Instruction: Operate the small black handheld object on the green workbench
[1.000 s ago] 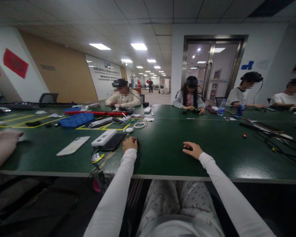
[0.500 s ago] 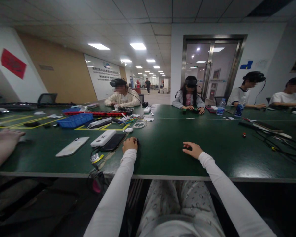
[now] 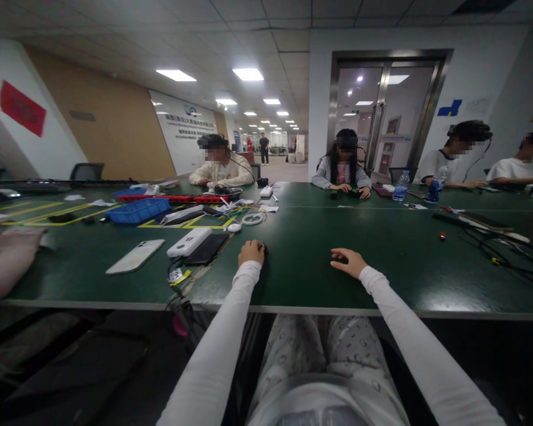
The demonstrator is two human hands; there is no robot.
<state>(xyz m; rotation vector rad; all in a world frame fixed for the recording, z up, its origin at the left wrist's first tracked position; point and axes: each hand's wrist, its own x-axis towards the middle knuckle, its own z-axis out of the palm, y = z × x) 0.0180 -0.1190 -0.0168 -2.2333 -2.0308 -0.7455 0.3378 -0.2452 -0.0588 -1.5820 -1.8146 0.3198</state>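
My left hand [image 3: 251,253] is closed at the near middle of the green table [image 3: 302,278]. A small dark object [image 3: 265,248] shows at its fingertips, mostly hidden by the hand; I cannot make out its kind. To the right, my right hand [image 3: 349,262] hovers or rests lightly at the table surface, fingers apart and curved, holding nothing. Left of my left hand lie a black flat pad [image 3: 209,248] and a white power bank [image 3: 190,241] partly over it. A white phone [image 3: 135,257] lies farther left.
A blue tray [image 3: 140,211], loose wires and a coiled white cable [image 3: 253,219] lie beyond on the left. Black cables [image 3: 493,251] and a small red object [image 3: 442,236] are at the right. Water bottles [image 3: 400,186] stand farther back. Co-workers sit around the table; one's hand [image 3: 18,242] is at far left.
My left hand has moved right, toward my right hand, with the small dark object at its fingertips. My right hand stays in nearly the same place. The view has tilted slightly.
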